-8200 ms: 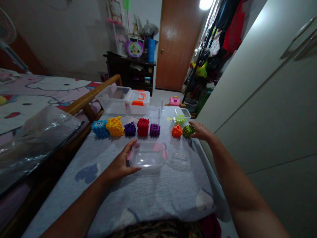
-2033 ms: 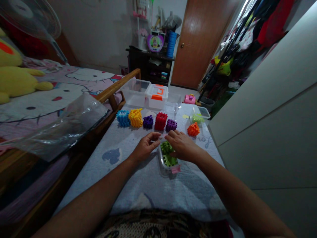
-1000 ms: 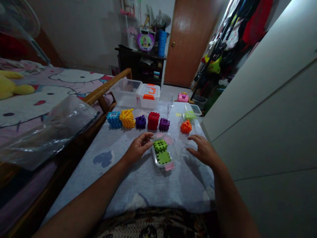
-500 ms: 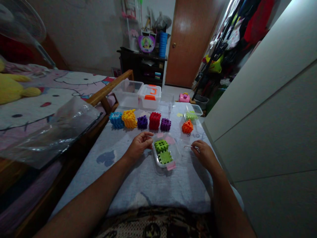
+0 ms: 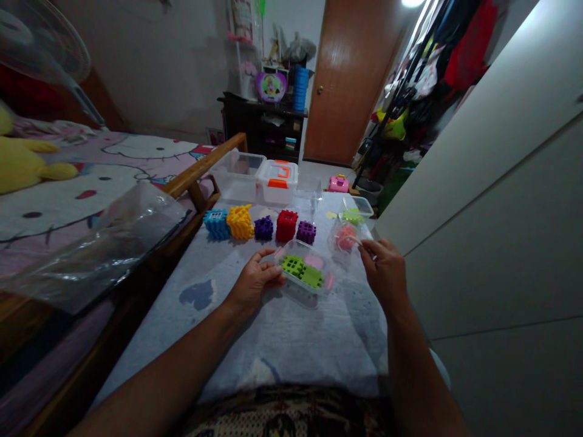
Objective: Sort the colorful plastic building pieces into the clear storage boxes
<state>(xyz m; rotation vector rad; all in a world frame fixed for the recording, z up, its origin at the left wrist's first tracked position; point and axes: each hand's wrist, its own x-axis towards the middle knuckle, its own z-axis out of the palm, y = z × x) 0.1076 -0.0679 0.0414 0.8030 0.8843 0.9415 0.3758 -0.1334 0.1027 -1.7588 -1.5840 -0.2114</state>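
My left hand [image 5: 252, 281] grips the left end of a small clear box [image 5: 301, 293] with pink clips, tilting it up off the blue blanket [image 5: 291, 340]. Two green lattice blocks [image 5: 301, 272] lie inside it. My right hand [image 5: 385, 267] is closed on a clear lid [image 5: 342, 243], held raised to the right of the box. An orange block [image 5: 347, 237] shows through the lid. Behind the box stand a blue block [image 5: 215, 223], a yellow block [image 5: 240, 221], a purple block [image 5: 263, 227], a red block [image 5: 286, 225] and a second purple block [image 5: 305, 231] in a row.
Two clear storage tubs [image 5: 256, 177], one with an orange latch, stand at the far edge. A small box with green pieces [image 5: 356, 210] sits far right. A wooden bed rail [image 5: 200, 167] and plastic sheet [image 5: 104, 243] lie left; a white wardrobe [image 5: 492, 200] stands right.
My right hand has lifted the clear lid off the blanket and raised it. My left hand has tipped and turned the box of green blocks.
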